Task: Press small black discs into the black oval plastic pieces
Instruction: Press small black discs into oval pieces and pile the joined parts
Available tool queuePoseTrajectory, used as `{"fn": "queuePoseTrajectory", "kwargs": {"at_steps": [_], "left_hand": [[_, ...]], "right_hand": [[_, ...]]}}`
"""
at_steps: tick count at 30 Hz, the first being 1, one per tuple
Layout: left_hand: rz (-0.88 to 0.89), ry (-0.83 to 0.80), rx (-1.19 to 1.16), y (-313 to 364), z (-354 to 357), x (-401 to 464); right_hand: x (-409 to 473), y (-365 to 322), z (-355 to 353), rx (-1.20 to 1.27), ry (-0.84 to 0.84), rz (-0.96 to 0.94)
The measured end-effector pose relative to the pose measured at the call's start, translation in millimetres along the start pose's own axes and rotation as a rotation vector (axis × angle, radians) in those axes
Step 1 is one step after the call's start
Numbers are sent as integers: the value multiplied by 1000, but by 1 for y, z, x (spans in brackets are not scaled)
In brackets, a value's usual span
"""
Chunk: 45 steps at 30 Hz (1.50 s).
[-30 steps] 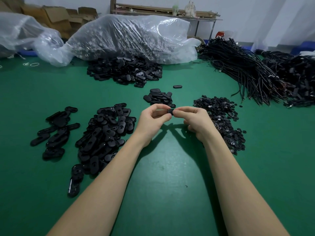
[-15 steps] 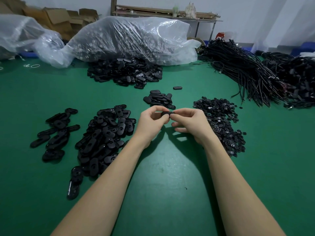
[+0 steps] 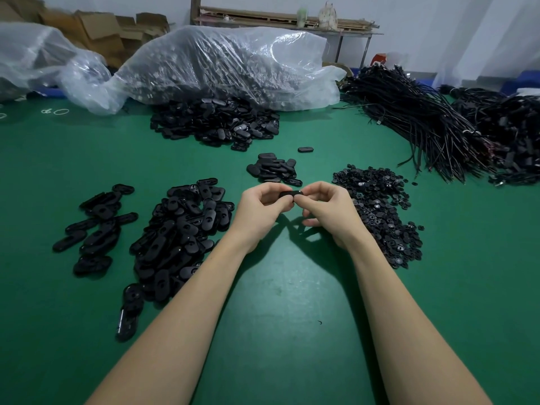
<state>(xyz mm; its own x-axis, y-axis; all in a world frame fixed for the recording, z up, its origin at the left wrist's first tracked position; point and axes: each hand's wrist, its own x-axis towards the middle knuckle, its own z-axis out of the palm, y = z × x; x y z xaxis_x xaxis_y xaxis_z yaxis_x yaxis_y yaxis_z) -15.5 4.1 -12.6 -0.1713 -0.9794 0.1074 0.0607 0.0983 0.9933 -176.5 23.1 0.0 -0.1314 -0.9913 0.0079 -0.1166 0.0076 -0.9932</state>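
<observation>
Two hands meet over the green table mat, and between them you hold one black oval plastic piece edge-on to the camera. Your left hand pinches its left end with curled fingers and thumb; your right hand grips the right end, thumb on the near side where a disc would seat. Holding it lifted off the mat lets both thumbs squeeze against the fingers behind, which suits a press fit better than pushing down on a soft surface. Whether the small black disc is already seated I cannot tell, since the piece shows only its thin rim and your fingertips cover the middle.

The layout serves the work. Your loose heap of small black discs lies just beside the right hand, so that hand can feed. A big pile of black oval pieces sits near the left hand, with a thinner scatter of ovals further left (which of these is finished stock I would not swear to). A small stack of ovals rests just beyond your hands, and a larger heap spills from the clear plastic sack at the back. Bundled black cords lie well off to the right.

My judgement: you are mid-press on this piece.
</observation>
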Motion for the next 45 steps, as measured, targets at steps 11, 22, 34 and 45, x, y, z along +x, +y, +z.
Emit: {"fn": "queuePoseTrajectory", "kwargs": {"at_steps": [11, 22, 34, 45], "left_hand": [[27, 3, 192, 1, 3, -1], [111, 81, 244, 2, 5, -2], [192, 247, 537, 15, -9, 33], [-144, 446, 668, 10, 3, 93]], "right_hand": [[-1, 4, 0, -76, 21, -45], [-4, 2, 6, 2, 44, -78], [7, 4, 15, 148, 142, -5], [7, 7, 17, 11, 115, -11]]}}
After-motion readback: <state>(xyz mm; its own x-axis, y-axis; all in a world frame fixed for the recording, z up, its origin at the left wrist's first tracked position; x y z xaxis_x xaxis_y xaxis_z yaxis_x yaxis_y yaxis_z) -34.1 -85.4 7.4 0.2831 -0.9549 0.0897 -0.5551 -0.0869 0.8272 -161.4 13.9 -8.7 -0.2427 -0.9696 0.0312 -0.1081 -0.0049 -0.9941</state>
